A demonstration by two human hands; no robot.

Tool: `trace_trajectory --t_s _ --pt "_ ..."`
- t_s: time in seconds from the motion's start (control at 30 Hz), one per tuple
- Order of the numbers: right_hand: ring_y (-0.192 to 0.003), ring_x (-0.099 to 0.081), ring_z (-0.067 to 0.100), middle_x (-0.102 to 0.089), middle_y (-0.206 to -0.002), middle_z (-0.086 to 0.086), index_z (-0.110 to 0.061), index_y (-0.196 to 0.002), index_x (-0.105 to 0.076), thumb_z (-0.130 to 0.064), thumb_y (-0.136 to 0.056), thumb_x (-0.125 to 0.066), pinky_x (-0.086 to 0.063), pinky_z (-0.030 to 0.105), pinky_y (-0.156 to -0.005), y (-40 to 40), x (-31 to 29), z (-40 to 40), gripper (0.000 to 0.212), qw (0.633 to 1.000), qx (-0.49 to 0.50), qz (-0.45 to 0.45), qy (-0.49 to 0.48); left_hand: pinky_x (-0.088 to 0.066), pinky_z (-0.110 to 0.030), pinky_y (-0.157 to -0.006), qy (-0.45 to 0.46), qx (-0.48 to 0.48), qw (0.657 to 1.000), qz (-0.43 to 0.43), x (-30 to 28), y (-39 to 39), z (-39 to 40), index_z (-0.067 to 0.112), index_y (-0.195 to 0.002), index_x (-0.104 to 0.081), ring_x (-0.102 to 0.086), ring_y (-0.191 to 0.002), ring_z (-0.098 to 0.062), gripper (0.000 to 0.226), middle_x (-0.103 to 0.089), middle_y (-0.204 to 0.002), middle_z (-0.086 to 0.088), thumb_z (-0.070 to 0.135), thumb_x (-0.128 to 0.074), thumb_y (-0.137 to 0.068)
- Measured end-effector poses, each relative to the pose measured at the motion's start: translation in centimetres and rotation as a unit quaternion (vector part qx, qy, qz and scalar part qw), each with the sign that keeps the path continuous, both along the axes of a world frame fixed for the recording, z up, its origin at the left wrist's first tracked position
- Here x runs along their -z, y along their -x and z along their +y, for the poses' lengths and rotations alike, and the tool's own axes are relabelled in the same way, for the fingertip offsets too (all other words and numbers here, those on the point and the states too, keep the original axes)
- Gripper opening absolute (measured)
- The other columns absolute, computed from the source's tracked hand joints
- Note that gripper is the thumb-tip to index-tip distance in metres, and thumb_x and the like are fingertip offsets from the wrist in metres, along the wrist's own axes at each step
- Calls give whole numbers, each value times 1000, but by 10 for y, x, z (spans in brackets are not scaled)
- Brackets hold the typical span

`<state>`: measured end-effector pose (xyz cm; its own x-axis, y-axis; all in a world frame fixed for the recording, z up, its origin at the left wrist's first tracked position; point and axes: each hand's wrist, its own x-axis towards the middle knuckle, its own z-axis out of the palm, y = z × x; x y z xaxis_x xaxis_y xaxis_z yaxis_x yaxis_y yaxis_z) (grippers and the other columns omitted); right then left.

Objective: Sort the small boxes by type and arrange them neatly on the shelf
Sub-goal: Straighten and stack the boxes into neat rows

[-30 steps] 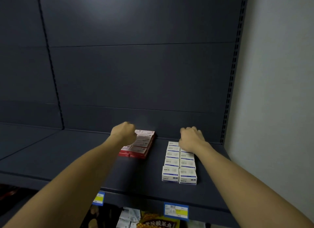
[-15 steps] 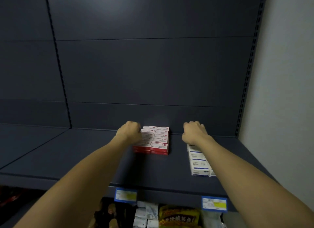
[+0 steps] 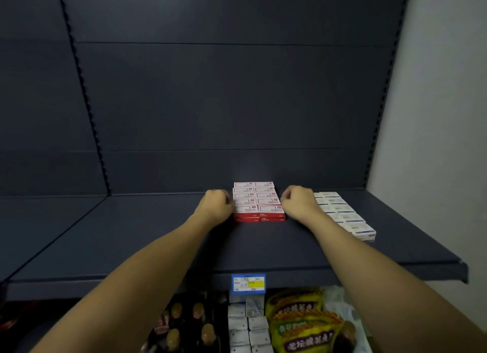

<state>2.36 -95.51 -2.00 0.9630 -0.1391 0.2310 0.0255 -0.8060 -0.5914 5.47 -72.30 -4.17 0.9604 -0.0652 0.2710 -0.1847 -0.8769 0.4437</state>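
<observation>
A block of red-and-white small boxes (image 3: 257, 201), stacked in two columns, sits at the back of the dark shelf (image 3: 131, 234). My left hand (image 3: 217, 205) is curled in a fist against the block's left side. My right hand (image 3: 299, 202) is curled against its right side. To the right, a separate double row of blue-and-white small boxes (image 3: 345, 215) runs from the back toward the shelf's front edge; my right forearm hides part of its left column.
A white wall (image 3: 434, 142) bounds the shelf on the right. A blue and yellow price label (image 3: 248, 283) hangs on the front lip. Below are yellow snack bags (image 3: 303, 321), small white packs (image 3: 245, 323) and bottles (image 3: 184, 323).
My right hand left the blue-and-white boxes and moved left to the red block's right side. The red block now sits square between both fists. The view shifted.
</observation>
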Motion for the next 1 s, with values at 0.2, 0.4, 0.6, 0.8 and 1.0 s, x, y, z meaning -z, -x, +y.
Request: trace_trajectory --t_s 0.2,0.4,0.6,0.8,1.0 --pt "-90 -64 27 -69 -93 6 -10 -89 -70 -36 -85 -68 -55 38 -88 9 14 5 27 994 30 60 -84 -49 -31 -70 103 -45 994 9 13 13 -7 10 -80 -64 -62 -79 -24 21 -66 -86 -8 22 -58 -96" --pt "-89 -63 24 -67 -90 5 -12 -90 -70 -33 -87 -75 -51 31 -80 3 25 -2 21 984 40 56 -163 -45 -26 -78 214 -91 972 29 16 14 -22 6 -94 -73 -59 -84 -15 22 -65 -89 -5 27 -67 -96" --pt "-84 -68 23 -73 -85 7 -16 -81 -72 -26 -83 -78 -44 25 -65 1 29 2 12 974 54 47 -214 -53 -30 -80 232 -134 962 43 16 18 -29 11 -89 -75 -67 -89 -22 19 -71 -90 -8 29 -71 -93" --pt "-76 -72 24 -74 -77 9 -10 -76 -72 -20 -78 -78 -53 26 -67 -4 23 4 12 961 78 63 -259 -54 -29 -56 230 -188 951 85 -1 20 -37 8 -87 -72 -71 -75 -23 18 -72 -86 -9 26 -75 -86" --pt "-52 -69 18 -72 -67 9 -5 -79 -71 -14 -79 -77 -60 29 -59 -2 20 11 11 956 97 70 -268 -59 -30 -60 212 -193 953 101 -6 24 -27 8 -87 -70 -71 -71 -23 20 -71 -87 -9 26 -77 -83"
